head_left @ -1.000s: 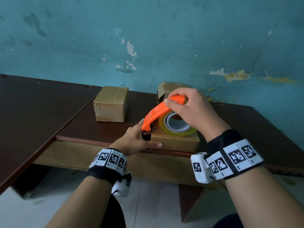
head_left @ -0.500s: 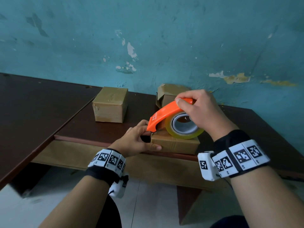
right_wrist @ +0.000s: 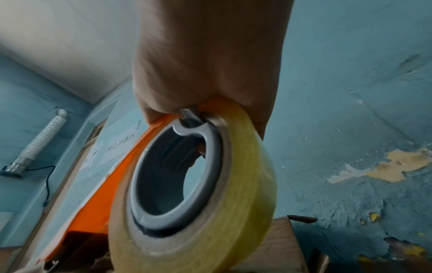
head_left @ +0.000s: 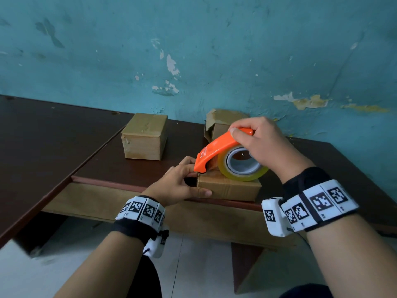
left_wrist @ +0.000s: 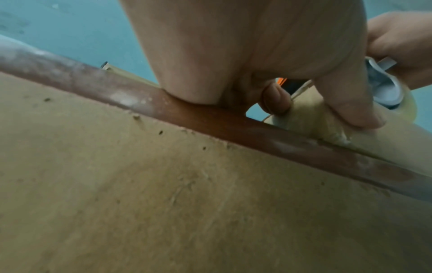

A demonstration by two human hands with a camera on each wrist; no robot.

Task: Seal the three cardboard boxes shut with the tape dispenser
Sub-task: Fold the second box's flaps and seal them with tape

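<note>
Tape dispenser (head_left: 217,150) sits clamped in my right hand (head_left: 264,145), nose on the near box (head_left: 228,187) at the desk (head_left: 129,168) edge. My left hand (head_left: 178,183) pinches that box's left end; I'd pull rightward, low and steady.

The tape dispenser (head_left: 217,150) was glossy orange plastic with a grey plastic core, its tape roll (head_left: 243,172) shiny and yellowish. The near box (head_left: 228,187) was matt brown cardboard. The table (head_left: 53,143) was dark, smooth wood; the wall (head_left: 214,50) was rough, peeling paint.
</note>
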